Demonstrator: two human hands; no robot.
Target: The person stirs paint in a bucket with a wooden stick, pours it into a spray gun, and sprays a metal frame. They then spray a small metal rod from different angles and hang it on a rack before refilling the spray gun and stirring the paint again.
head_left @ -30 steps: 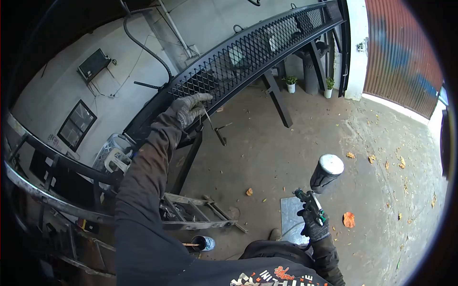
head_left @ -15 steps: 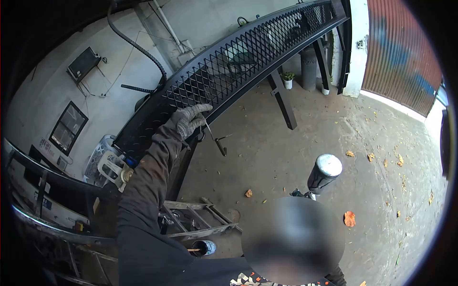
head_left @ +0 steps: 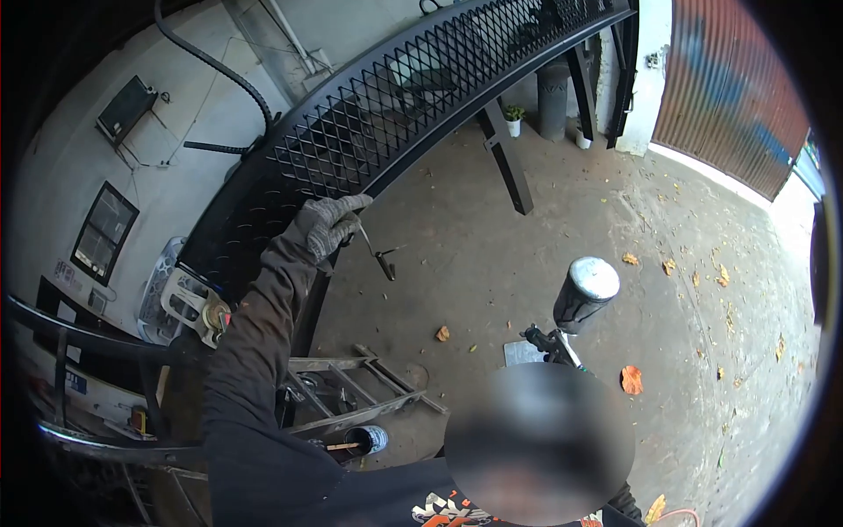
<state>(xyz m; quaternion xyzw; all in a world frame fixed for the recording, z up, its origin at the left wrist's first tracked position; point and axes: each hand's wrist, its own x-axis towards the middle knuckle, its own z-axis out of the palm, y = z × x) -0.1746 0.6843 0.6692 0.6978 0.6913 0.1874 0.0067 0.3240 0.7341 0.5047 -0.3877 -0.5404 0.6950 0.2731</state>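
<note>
At the end of a dark sleeve, my left hand wears a grey knitted glove, its fingers closed on a thin metal hook that hangs below them. It is beside the lower edge of a long black metal frame with diamond mesh. A spray gun with a cup is at centre right, its lower part behind a round blurred patch. My right hand cannot be made out; a dark patch at the bottom right may be its sleeve or glove.
A metal ladder and a paint can with a stick are at lower left. Curved black rails cross the left edge. Beyond are a white plastic chair, a potted plant and a corrugated door. Dry leaves dot the concrete floor.
The view has shifted, so the frame and my left hand appear further left. More of the spray gun shows beside the blurred patch. My left hand stays closed on the hook.
</note>
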